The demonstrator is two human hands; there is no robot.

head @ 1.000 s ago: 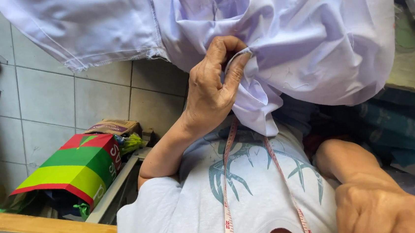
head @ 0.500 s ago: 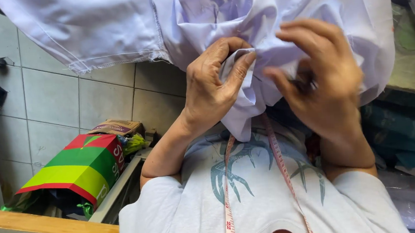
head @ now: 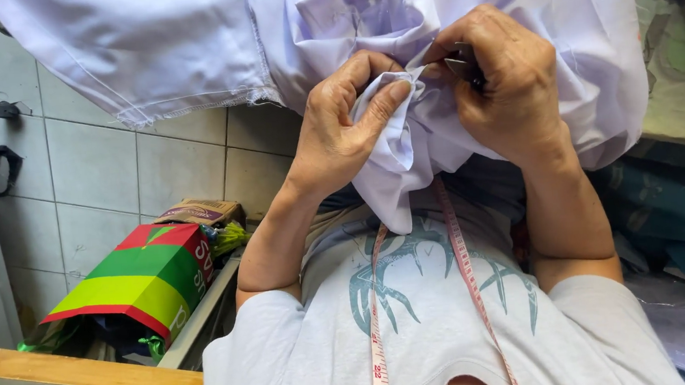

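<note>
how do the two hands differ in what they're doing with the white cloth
The left hand pinches a fold of the white cloth between thumb and fingers, palm side showing. The right hand shows its back, fingers curled over a small metal tool at the fold's tip. Both grip the same bunched cloth, close together.

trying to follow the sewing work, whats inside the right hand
The right hand grips a small dark metal tool against the pale lilac fabric pinched by the left hand. Fingers cover most of the tool, so its kind is unclear.
</note>
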